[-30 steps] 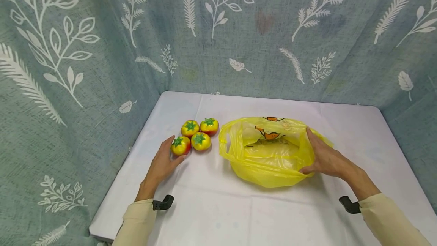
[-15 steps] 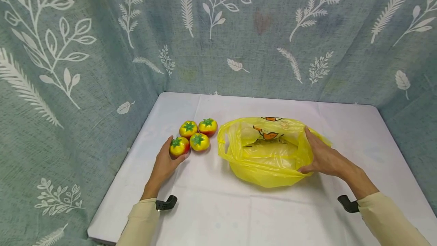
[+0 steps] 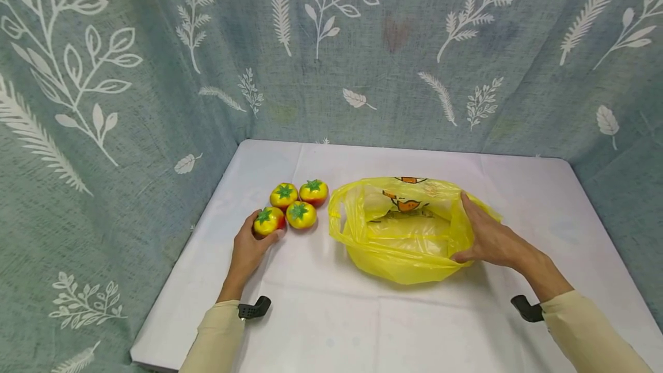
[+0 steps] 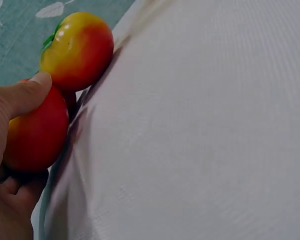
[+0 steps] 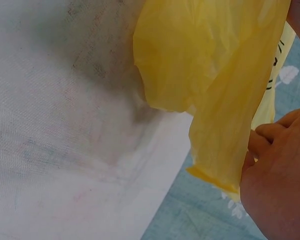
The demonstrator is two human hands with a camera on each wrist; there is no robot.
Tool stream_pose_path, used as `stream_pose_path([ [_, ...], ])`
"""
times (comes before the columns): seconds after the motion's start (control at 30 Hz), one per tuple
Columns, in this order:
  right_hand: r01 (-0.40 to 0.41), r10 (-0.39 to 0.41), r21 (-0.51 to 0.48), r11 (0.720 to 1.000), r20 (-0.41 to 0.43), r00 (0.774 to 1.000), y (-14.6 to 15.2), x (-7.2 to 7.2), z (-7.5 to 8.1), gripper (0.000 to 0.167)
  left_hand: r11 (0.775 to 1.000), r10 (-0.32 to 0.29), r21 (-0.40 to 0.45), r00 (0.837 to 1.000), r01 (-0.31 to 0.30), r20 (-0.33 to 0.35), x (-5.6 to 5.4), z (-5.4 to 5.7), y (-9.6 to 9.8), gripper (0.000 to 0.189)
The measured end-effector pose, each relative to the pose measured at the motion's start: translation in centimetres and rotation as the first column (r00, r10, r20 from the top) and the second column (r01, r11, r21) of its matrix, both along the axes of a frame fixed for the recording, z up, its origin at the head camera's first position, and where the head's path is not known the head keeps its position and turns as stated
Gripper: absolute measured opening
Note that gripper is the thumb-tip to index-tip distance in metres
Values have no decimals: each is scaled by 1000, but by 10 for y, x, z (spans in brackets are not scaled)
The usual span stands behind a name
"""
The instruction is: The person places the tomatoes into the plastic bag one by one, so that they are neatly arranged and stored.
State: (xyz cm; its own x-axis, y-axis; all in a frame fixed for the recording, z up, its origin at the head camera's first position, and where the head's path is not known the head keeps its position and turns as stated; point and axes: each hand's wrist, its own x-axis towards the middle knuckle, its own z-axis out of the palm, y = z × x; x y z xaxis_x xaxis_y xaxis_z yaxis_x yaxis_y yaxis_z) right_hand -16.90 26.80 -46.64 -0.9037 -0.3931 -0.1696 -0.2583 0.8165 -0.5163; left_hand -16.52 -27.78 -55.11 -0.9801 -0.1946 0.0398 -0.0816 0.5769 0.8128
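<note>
My left hand [image 3: 247, 249] grips the nearest-left of several shiny yellow-and-red tomatoes with green star-shaped tops. In the left wrist view the thumb lies over this tomato [image 4: 37, 132] and fingers curl beneath it, while another tomato [image 4: 77, 52] sits right beyond. The remaining tomatoes [image 3: 301, 215] stand clustered beside it on the table. To the right, a yellow plastic bag [image 3: 404, 263] with an orange print lies with its mouth spread wide. My right hand [image 3: 494, 240] holds the bag's right rim, thumb and index finger apart at the opening; its other fingers curl behind the plastic.
A white cloth covers the table [image 3: 331, 327]. Grey-green curtains [image 3: 331, 96] with white leaf patterns rise behind it and along the left side. A black wrist mount [image 3: 255, 308] sits at each sleeve.
My left hand has closed its fingers and thumb more snugly round the tomato. The whole scene shifts slightly left in the head view; the right hand and bag keep their pose.
</note>
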Motion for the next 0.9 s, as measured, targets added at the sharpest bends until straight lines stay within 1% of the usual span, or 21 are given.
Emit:
stream_pose_path([
  [0.07,0,0,2,1000,-1,1000,0,0,1,148,1000,14,14,1000,-14,-25,0,3,0,86],
  [0.13,-1,1,3,1000,-3,1000,0,0,1,147,999,27,41,997,-24,-66,0,8,0,84],
  [0.27,-2,2,4,1000,-3,1000,0,1,1,148,994,21,110,989,-4,-148,-2,23,5,82],
  [0.33,-2,2,6,1000,-4,1000,0,1,1,148,992,4,128,985,19,-174,0,41,15,80],
  [0.43,-2,2,11,1000,-4,1000,-1,1,1,149,989,-35,132,977,63,-209,3,70,33,78],
  [0.5,-3,4,15,1000,-10,1000,-2,0,1,149,988,-65,123,973,94,-224,5,85,45,77],
  [0.6,-5,5,25,1000,-18,1000,-3,0,2,149,981,-113,128,962,148,-250,-3,89,57,78],
  [0.67,-4,4,26,1000,-21,1000,-4,1,2,149,970,-164,130,951,203,-261,-9,91,68,79],
  [0.7,-5,5,28,1000,-22,1000,-4,1,2,149,964,-191,130,943,233,-272,-12,93,74,79],
  [0.77,-6,7,30,1000,-24,1000,-3,1,3,149,948,-254,116,926,295,-280,-14,99,89,79],
  [0.83,-6,7,29,1000,-25,1000,-3,2,3,149,926,-323,102,903,363,-284,-16,107,106,79],
  [0.9,-7,8,32,999,-28,1000,-3,2,3,149,902,-386,80,877,424,-285,-18,112,124,79],
])
